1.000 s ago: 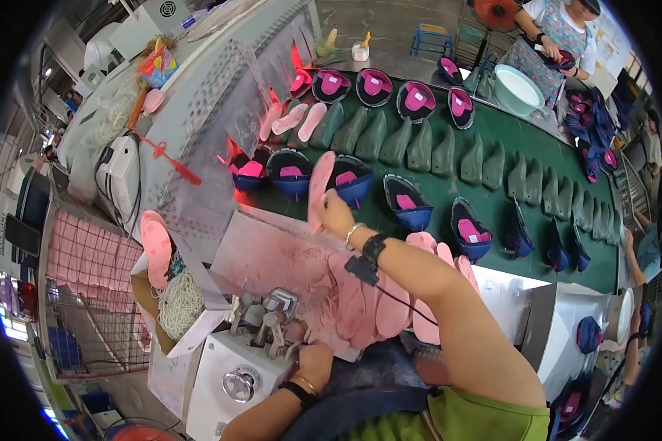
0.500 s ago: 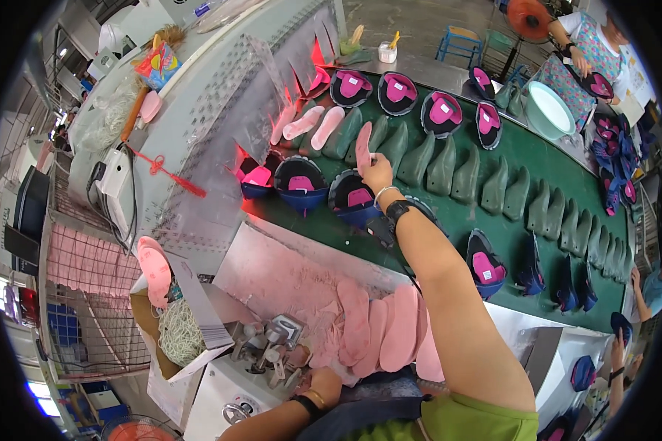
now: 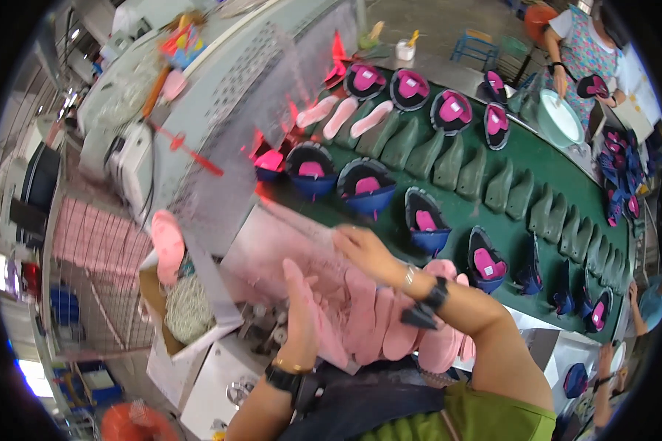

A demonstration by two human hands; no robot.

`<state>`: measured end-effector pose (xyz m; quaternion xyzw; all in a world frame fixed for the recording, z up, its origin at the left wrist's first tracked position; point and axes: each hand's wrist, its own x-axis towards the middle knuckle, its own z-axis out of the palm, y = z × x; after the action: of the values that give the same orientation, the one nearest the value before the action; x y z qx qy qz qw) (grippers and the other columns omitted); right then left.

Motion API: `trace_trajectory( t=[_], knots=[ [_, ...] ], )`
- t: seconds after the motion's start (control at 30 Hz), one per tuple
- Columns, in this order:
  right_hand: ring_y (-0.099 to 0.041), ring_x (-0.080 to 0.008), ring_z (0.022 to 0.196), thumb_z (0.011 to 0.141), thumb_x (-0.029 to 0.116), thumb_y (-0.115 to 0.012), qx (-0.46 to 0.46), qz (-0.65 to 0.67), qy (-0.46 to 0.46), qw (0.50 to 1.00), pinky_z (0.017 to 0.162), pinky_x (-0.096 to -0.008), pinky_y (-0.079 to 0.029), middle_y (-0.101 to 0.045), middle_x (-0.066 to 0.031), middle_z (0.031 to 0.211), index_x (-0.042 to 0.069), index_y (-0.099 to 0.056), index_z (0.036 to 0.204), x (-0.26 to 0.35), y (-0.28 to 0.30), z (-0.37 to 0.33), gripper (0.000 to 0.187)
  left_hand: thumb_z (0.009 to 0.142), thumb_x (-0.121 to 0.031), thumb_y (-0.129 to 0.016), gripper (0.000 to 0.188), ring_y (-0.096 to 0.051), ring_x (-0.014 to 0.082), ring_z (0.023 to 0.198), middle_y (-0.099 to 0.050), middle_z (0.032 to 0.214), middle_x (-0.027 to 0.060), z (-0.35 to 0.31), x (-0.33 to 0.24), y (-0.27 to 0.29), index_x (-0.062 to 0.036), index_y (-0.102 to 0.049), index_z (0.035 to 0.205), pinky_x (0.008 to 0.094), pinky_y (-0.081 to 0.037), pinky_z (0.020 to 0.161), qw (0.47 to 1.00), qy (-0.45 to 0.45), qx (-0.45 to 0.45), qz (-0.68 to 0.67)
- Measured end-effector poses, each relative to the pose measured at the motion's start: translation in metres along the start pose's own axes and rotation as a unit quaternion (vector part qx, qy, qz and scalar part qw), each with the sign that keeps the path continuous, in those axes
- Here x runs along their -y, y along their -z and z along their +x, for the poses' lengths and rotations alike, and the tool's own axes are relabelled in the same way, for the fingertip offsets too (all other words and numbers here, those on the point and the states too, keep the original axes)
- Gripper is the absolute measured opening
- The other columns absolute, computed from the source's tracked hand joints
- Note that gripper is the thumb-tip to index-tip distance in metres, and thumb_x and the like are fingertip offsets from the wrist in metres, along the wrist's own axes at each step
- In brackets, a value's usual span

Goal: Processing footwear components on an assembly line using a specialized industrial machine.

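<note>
My left hand (image 3: 299, 331) grips a pink insole (image 3: 294, 275) that stands tilted over the metal machine. Above the work tray, my right hand (image 3: 371, 253) reaches leftward with loosely bent fingers and nothing visible in them; it is slightly blurred. Below that hand, several pink insoles (image 3: 399, 327) lie overlapping in a row. On the green conveyor, more pink insoles rest on the nearest dark green shoe lasts, one of them the insole (image 3: 372, 119). Blue shoe uppers (image 3: 366, 187) with pink linings stand in rows on both sides of the lasts.
A grey machine housing (image 3: 221, 110) with red-lit flaps covers the conveyor's left end. At lower left, a cardboard box (image 3: 154, 309) holds white cord, with a pink insole (image 3: 169, 246) upright beside it. A co-worker (image 3: 585, 55) stands far right by a pale basin (image 3: 560, 117).
My right hand has left an insole on a last and come back toward the pile. My left hand has risen from beside the machine with another insole. The view has shifted slightly.
</note>
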<state>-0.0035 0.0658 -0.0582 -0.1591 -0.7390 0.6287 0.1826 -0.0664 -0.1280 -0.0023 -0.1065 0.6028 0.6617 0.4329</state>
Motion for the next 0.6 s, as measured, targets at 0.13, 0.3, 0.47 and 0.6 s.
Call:
trace_trajectory(
  t=[0.13, 0.3, 0.47, 0.6],
  knots=[
    [-0.068, -0.0333, 0.088, 0.1, 0.021, -0.054, 0.061, 0.01, -0.054, 0.997, 0.075, -0.0385, -0.052, -0.069, -0.0183, 0.097, 0.001, -0.06, 0.123, 0.028, -0.052, -0.121, 0.032, 0.098, -0.037, -0.062, 0.039, -0.055, 0.0123, 0.093, -0.058, 0.1, 0.005, -0.009, 0.06, 0.01, -0.0024, -0.057, 0.115, 0.0302, -0.047, 0.079, 0.991, -0.052, -0.098, 0.07],
    [-0.068, -0.0315, 0.079, 0.092, 0.012, -0.058, 0.078, -0.036, -0.157, 0.984, 0.067, -0.0406, -0.051, -0.068, -0.0178, 0.088, 0.001, -0.061, 0.114, -0.021, -0.054, -0.151, 0.025, 0.1, -0.028, -0.058, 0.034, -0.06, 0.0152, 0.103, -0.061, 0.114, 0.0059, -0.046, 0.126, 0.051, -0.0057, -0.055, 0.125, 0.029, -0.05, 0.085, 0.982, 0.037, 0.005, 0.186],
    [-0.067, -0.0362, 0.076, 0.09, 0.019, -0.061, 0.122, -0.097, -0.061, 0.986, 0.066, -0.0436, -0.05, -0.067, -0.0214, 0.08, 0.002, -0.063, 0.107, -0.038, -0.069, -0.164, 0.025, 0.103, -0.04, -0.048, 0.042, -0.064, 0.0157, 0.103, -0.066, 0.111, 0.006, -0.098, 0.119, 0.102, -0.01, -0.059, 0.131, 0.0305, -0.051, 0.088, 0.867, 0.319, 0.244, 0.294],
    [-0.066, -0.0398, 0.074, 0.091, 0.019, -0.058, 0.02, -0.133, -0.035, 0.99, 0.067, -0.0483, -0.05, -0.066, -0.0234, 0.078, 0.003, -0.061, 0.105, -0.03, -0.122, -0.133, 0.022, 0.103, -0.038, -0.046, 0.043, -0.066, 0.019, 0.105, -0.067, 0.109, 0.0073, -0.097, 0.136, 0.103, -0.0069, -0.06, 0.129, 0.0327, -0.052, 0.089, 0.864, 0.272, 0.224, 0.359]
  ],
)
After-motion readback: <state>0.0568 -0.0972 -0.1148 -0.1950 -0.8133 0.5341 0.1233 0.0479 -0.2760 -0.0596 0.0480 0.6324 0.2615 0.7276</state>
